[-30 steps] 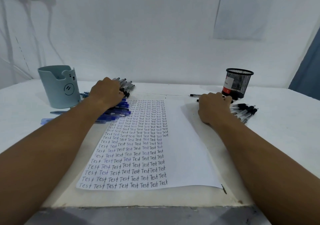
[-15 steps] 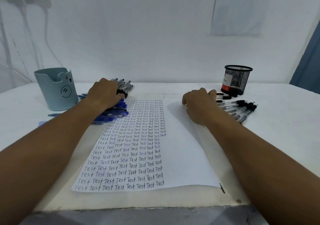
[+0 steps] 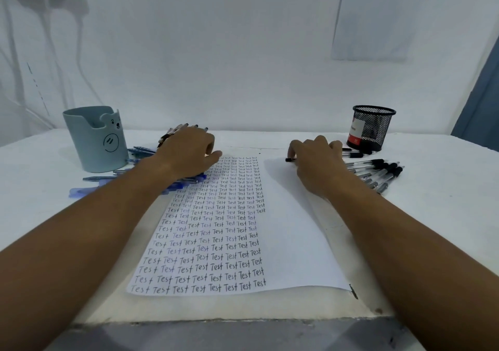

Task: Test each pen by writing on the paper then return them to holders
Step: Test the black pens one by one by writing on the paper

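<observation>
While left hand grips pens, right hand pinches one (black).

The paper is thin, matt white, inked with handwriting. The mesh holder looks like black wire metal; the bear-faced holder is smooth, matt pale-blue plastic. The black-capped pens have clear glossy plastic barrels. The table is chalky matt white, chipped at its near edge.

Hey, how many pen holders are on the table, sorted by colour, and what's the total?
Light blue holder: 1
Black mesh holder: 1
Total: 2
</observation>
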